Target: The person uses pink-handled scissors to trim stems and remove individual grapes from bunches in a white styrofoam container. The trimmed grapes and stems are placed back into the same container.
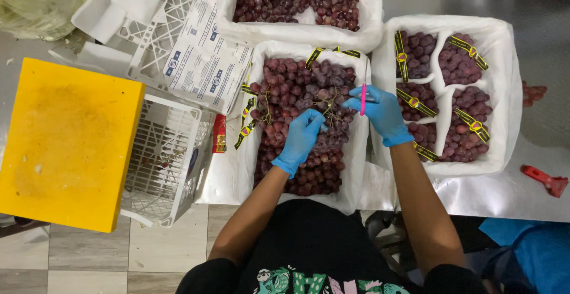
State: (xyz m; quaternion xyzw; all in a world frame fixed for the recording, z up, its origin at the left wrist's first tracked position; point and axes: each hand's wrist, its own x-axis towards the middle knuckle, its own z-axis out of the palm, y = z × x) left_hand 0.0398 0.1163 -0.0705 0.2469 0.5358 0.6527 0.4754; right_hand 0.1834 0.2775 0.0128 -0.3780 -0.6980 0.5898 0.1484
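Two gloved hands, left hand [303, 136] half buried in grapes [297, 92], right hand [380, 113] hiding pink tool [363, 99]

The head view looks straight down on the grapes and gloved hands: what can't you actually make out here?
- Pink tool in the right hand: its working end is hidden by the fingers.
- Left hand: its fingertips are buried in the grape bunch, so the grip is unclear.
- Top grape box: cut off by the upper edge.
- Labels on the yellow-black bands: too small.

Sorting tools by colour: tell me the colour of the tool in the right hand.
Pink; the tool in the right hand shows best in the head view.
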